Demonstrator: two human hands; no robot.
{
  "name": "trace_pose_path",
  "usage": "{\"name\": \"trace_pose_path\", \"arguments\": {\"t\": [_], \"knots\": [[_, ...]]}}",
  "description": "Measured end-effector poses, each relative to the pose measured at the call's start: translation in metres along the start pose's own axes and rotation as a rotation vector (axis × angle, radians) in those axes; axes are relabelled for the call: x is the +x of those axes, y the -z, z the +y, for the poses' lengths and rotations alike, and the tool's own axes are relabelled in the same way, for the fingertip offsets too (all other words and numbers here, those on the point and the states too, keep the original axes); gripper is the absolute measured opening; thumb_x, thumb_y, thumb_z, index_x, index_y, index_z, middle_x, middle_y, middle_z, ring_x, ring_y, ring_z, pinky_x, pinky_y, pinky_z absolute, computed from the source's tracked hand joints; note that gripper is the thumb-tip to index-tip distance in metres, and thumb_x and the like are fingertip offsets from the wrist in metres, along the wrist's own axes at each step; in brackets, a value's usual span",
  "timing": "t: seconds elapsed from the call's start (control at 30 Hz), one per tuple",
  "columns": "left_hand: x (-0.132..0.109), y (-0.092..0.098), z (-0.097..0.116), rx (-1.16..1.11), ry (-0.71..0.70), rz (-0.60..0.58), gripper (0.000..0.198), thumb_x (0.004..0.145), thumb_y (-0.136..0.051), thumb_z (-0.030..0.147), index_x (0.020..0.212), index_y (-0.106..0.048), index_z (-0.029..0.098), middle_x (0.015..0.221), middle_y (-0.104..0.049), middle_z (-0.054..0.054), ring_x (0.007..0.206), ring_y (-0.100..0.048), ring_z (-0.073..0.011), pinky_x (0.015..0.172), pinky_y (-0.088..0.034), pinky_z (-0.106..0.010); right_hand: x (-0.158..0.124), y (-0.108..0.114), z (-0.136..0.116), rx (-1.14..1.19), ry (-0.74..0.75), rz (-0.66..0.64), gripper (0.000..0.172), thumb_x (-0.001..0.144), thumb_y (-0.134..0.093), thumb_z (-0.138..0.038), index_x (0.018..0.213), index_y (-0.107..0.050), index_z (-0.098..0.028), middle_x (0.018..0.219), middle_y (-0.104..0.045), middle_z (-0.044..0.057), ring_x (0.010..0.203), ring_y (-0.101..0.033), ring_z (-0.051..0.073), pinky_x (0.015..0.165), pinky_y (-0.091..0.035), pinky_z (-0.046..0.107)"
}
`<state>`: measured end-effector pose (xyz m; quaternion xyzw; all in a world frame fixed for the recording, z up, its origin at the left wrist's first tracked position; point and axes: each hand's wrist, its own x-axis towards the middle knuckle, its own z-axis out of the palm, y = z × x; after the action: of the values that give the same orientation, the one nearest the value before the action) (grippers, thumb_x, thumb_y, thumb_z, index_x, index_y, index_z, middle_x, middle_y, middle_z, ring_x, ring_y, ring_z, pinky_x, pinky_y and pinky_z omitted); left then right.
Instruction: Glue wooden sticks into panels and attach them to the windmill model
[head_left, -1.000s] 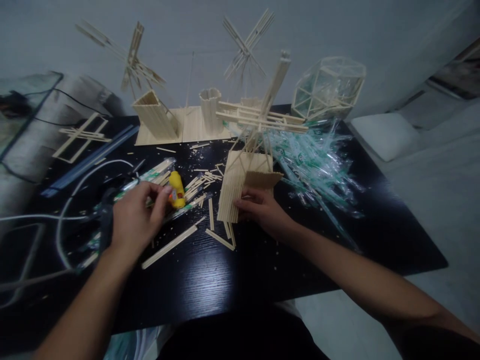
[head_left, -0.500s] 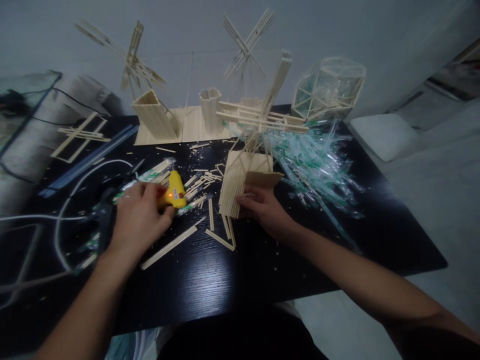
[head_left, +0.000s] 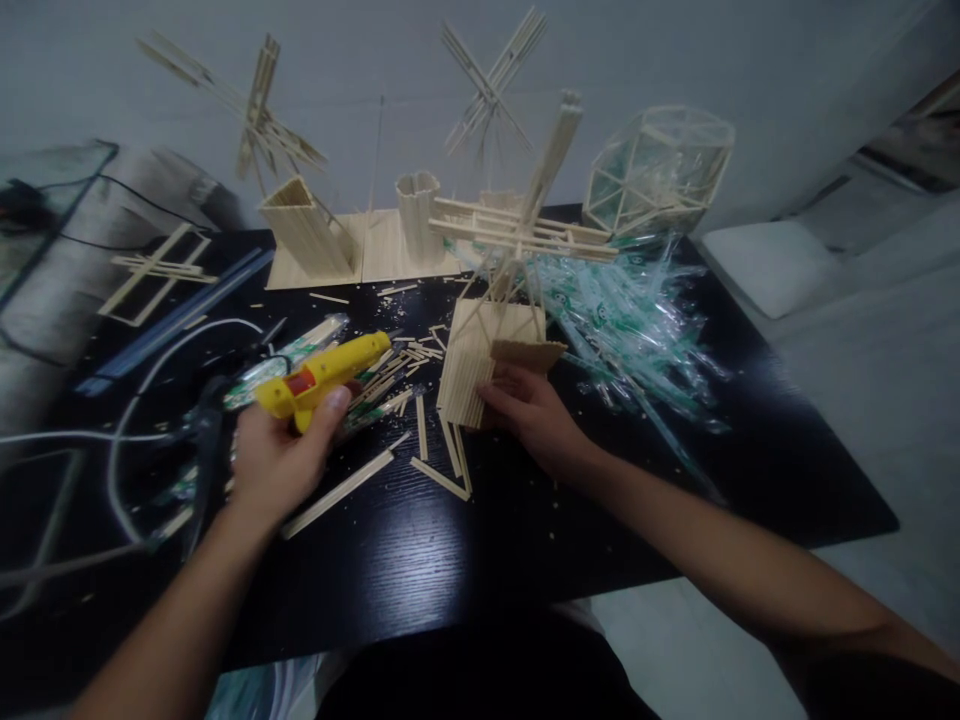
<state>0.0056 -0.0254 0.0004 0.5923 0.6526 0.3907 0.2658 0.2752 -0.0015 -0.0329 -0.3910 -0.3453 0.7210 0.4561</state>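
From here I'm swinging the glue gun (head_left: 330, 372) up over the sticks (head_left: 385, 380), left hand (head_left: 279, 455) wrapped round it; my right hand (head_left: 534, 415) is pinching the near windmill (head_left: 466, 365) beside them, leaving neither free.

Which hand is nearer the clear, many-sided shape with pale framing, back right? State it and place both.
Right. The right hand is in front of the shape and to its left; the left hand, gripping a yellow glue gun, is in front but much farther left.
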Motion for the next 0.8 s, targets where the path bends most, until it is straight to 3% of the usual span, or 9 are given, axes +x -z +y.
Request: {"name": "trace_pose_path", "arguments": {"t": [0.1, 0.23, 0.43, 0.6, 0.8], "knots": [[-0.002, -0.004, 0.004, -0.069, 0.027, -0.076, 0.041, 0.089, -0.066, 0.054, 0.098, -0.075, 0.016, 0.061, -0.061, 0.001, 0.050, -0.054, -0.0131, 0.047, -0.042, -0.026, -0.002, 0.000, -0.001, -0.054, 0.020, -0.012, 0.041, 0.073, -0.091, -0.048, 0.095, -0.070, -0.022, 0.089, -0.078, 0.001, 0.080, -0.075, 0.019, 0.074, -0.068, 0.036], [-0.006, -0.009, 0.009, -0.179, 0.054, -0.172, 0.046, 0.092, -0.063, 0.059, 0.100, -0.074, 0.015, 0.060, -0.058, 0.001, 0.049, -0.052, -0.0118, 0.045, -0.042, -0.024, -0.004, 0.000, -0.003, -0.079, 0.006, -0.048, 0.039, 0.075, -0.090, -0.047, 0.097, -0.070, -0.022, 0.091, -0.078, 0.002, 0.083, -0.075, 0.019, 0.077, -0.066, 0.035], [-0.006, -0.007, 0.005, -0.343, 0.026, -0.249, 0.052, 0.091, -0.061, 0.068, 0.091, -0.071, 0.016, 0.076, -0.066, -0.004, 0.051, -0.052, -0.0122, 0.038, -0.041, -0.024, -0.003, -0.002, -0.004, -0.008, -0.016, -0.044, 0.041, 0.071, -0.092, -0.048, 0.094, -0.071, -0.021, 0.087, -0.078, 0.001, 0.078, -0.075, 0.019, 0.073, -0.066, 0.034], [-0.006, -0.005, -0.005, -0.288, -0.003, -0.302, 0.052, 0.093, -0.059, 0.065, 0.084, -0.076, 0.016, 0.057, -0.058, -0.002, 0.049, -0.053, -0.0141, 0.041, -0.042, -0.025, -0.001, -0.002, -0.006, 0.033, -0.043, -0.042, 0.043, 0.068, -0.093, -0.050, 0.090, -0.072, -0.019, 0.086, -0.078, 0.002, 0.075, -0.074, 0.018, 0.070, -0.066, 0.033], [-0.006, -0.004, -0.007, -0.262, -0.013, -0.290, 0.050, 0.093, -0.061, 0.063, 0.084, -0.077, 0.017, 0.054, -0.057, -0.001, 0.049, -0.053, -0.0139, 0.043, -0.041, -0.025, -0.001, -0.002, -0.006, 0.062, -0.066, -0.037, 0.044, 0.067, -0.094, -0.048, 0.092, -0.073, -0.018, 0.090, -0.079, 0.005, 0.077, -0.075, 0.020, 0.073, -0.067, 0.037]]}}
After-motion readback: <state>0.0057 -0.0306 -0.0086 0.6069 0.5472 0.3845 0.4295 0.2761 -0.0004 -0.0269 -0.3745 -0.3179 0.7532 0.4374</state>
